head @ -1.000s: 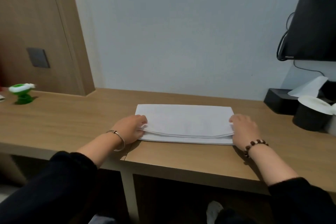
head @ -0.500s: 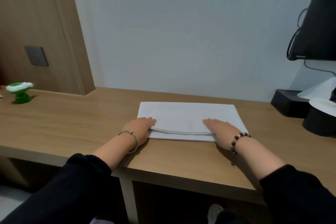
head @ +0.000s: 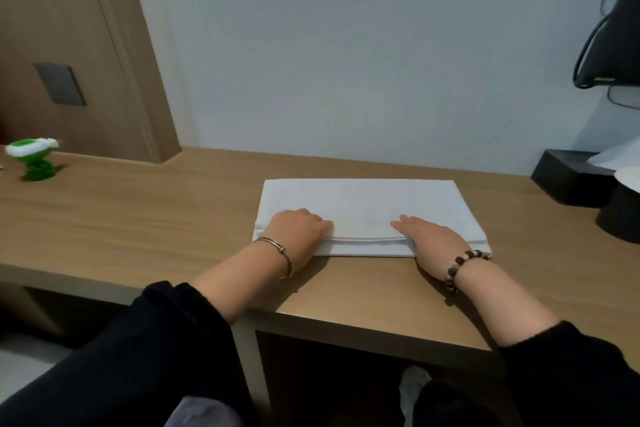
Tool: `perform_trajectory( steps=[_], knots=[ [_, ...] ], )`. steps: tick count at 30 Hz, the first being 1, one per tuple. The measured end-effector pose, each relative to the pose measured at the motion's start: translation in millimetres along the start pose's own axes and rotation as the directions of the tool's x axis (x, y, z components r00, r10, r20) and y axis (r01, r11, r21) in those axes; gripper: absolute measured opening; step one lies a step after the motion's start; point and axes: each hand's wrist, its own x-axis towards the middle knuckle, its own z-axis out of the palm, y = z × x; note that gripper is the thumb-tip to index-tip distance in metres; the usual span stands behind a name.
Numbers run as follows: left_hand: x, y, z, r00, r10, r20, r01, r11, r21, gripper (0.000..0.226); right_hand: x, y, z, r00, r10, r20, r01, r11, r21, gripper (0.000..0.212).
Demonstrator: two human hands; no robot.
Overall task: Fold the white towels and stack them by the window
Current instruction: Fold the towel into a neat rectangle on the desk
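One white towel point(head: 363, 199) lies folded into a long rectangle on the wooden desk point(head: 145, 218), close to the front edge. My left hand point(head: 298, 236) sits on the towel's near-left corner, fingers curled over the folded edge and holding it. My right hand point(head: 429, 236) lies flat on the near edge right of the middle, its straight fingers pointing left along the fold. A thin seam line runs between the two hands. No window and no other towel are in view.
A green and white toy point(head: 33, 159) stands at the desk's far left. A black tissue box point(head: 568, 180) and a black round container point(head: 620, 218) sit at the right, under a dark screen with cables. A white wall backs the desk.
My right hand slid left along the towel's near edge, from the right end toward the middle. My left hand stayed at the near-left corner.
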Motion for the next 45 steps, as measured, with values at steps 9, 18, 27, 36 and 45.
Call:
perform_trajectory(
  steps=[9,18,27,36,45],
  knots=[
    [8.5,11.9,2.6,0.996,-0.077,0.052,0.075,0.996,0.038,0.019,-19.2,-15.3,-3.9,0.989,-0.017,-0.145,0.016,1.000,-0.008,0.043],
    [0.6,-5.9,-17.3,0.938,0.251,-0.237,-0.214,0.962,0.172,0.033,-13.7,-6.7,6.9,0.992,-0.036,-0.119,0.036,0.999,-0.008,0.048],
    [-15.8,-6.2,-0.2,0.915,0.340,-0.215,-0.328,0.940,0.091,0.031,-13.3,1.4,-10.7,0.987,-0.089,-0.134,0.063,0.981,-0.186,0.041],
    [-16.7,-6.0,7.9,0.871,0.341,-0.353,-0.387,0.920,-0.065,0.022,-16.0,8.4,-0.5,0.994,-0.087,-0.063,0.075,0.981,-0.179,0.041],
    [-19.1,-2.6,12.6,0.896,0.222,-0.384,-0.319,0.925,-0.209,0.037,-15.7,-5.6,-7.5,0.991,-0.098,-0.090,0.069,0.958,-0.279,0.025]
  ],
)
